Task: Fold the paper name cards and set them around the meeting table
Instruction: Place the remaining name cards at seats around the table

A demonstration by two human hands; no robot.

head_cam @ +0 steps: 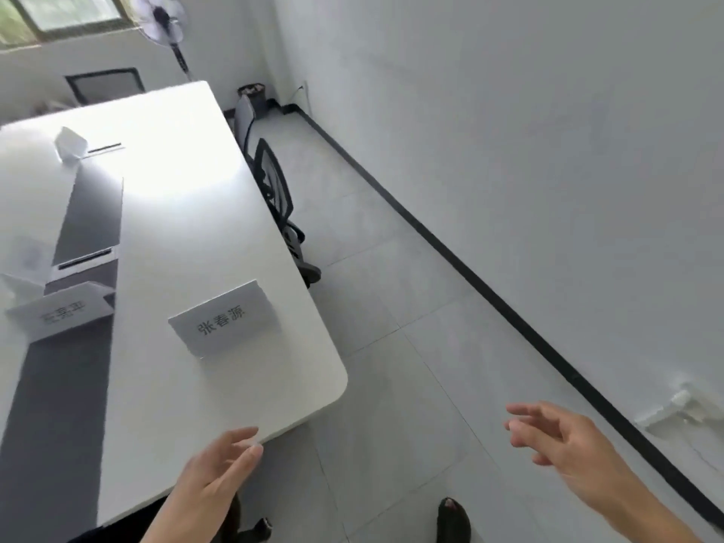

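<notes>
Name card reads 张春源; second card illegibly blurred.

walls: white | floor: grey tiles | window: bright, far end | fan: standing in corner | chair: black, by table

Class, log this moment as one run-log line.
hands: left open, right open, both empty | name cards: two upright on table | chair tucked in
</notes>
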